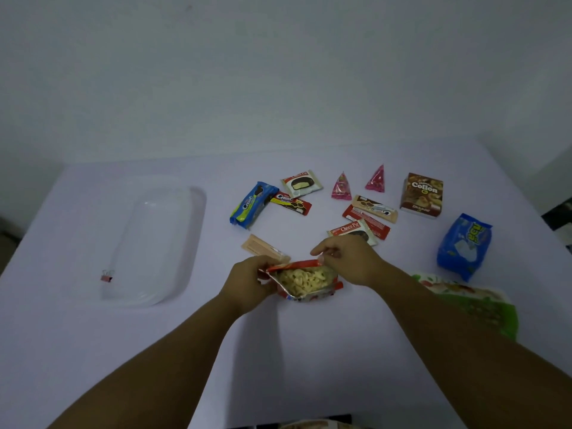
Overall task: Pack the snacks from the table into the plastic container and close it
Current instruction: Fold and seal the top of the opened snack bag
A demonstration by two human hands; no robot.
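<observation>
An opened red snack bag [305,281] full of pale rings sits at the table's middle front. My left hand [247,281] grips its left rim and my right hand [346,260] pinches its top right edge, holding the mouth apart. A clear plastic container [173,212] lies at the left, shallow and uncovered. Beyond the bag lie packed snacks: a blue Oreo pack [252,205], a red cream bar [292,203], a Choco Pie [301,183], two pink triangles [341,187] [376,179], a brown Collon box [421,195].
A small red binder clip [106,276] rests by the container's front left. A blue bag [464,246] and a green bag [473,301] lie at the right, partly under my right arm. A beige wafer pack [263,246] sits behind my left hand. A white wall rises behind the table.
</observation>
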